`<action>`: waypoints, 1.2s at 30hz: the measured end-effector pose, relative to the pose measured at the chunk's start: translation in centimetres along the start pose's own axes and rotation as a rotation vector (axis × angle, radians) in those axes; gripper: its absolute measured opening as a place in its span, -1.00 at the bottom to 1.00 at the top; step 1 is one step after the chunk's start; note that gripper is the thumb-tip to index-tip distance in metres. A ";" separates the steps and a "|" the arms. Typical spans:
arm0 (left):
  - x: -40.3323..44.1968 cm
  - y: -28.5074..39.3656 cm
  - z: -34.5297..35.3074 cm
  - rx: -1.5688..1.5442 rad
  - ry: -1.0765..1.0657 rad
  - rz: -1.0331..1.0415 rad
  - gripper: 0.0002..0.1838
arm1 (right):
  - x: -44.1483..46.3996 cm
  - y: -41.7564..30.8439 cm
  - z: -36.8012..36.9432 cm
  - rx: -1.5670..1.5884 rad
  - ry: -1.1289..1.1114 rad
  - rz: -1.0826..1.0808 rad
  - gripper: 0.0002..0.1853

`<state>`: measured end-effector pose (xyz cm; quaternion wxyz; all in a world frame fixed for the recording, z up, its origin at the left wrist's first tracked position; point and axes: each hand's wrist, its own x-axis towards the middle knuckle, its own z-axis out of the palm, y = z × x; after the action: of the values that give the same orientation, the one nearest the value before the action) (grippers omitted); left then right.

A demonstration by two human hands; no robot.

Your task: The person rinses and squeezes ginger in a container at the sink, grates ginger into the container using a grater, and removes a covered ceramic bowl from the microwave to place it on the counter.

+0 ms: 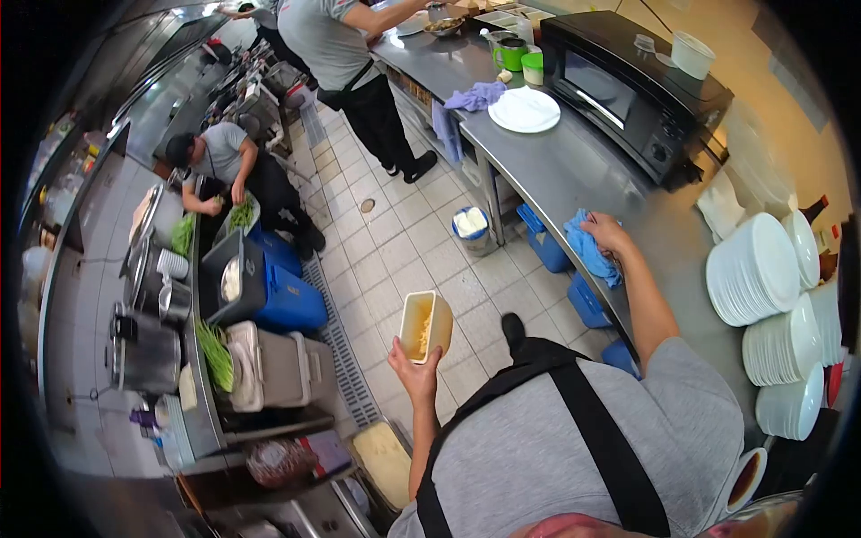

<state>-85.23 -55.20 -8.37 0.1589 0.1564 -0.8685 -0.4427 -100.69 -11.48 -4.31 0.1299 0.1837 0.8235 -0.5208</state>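
Observation:
My left hand [418, 369] is wrapped round the lower end of a white rectangular container [438, 334], held over the tiled floor, with some yellow food [424, 336] inside. On the right, my right hand [607, 235] grips a crumpled blue cloth [589, 251] at the edge of the steel counter [574, 170]. Farther along that counter lie a white plate [525, 109] and a purple cloth [476, 96].
A black oven [619, 90] stands on the counter, with stacked white plates [749, 269] at the right. One person [345, 63] stands at the counter's far end; another [224, 157] handles greens at the left. Blue bins [291, 296] and a white bucket [471, 229] are on the floor.

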 end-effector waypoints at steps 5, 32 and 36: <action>11.2 -0.3 3.8 -0.001 -0.008 0.008 -0.03 | 6.5 -8.1 3.5 0.163 -0.083 -0.043 -0.74; 65.5 1.6 6.5 0.180 -0.100 0.572 0.08 | 46.5 -40.6 12.3 0.775 0.487 -0.462 -0.65; 71.6 5.9 12.6 0.031 -0.191 0.699 0.14 | 51.3 -40.0 8.3 0.744 0.568 -0.432 -0.68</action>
<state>-155.72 -72.34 -0.71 0.2164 -0.1898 -0.8871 -0.3609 -164.12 -26.00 3.83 -0.2837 0.1774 0.6046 -0.7229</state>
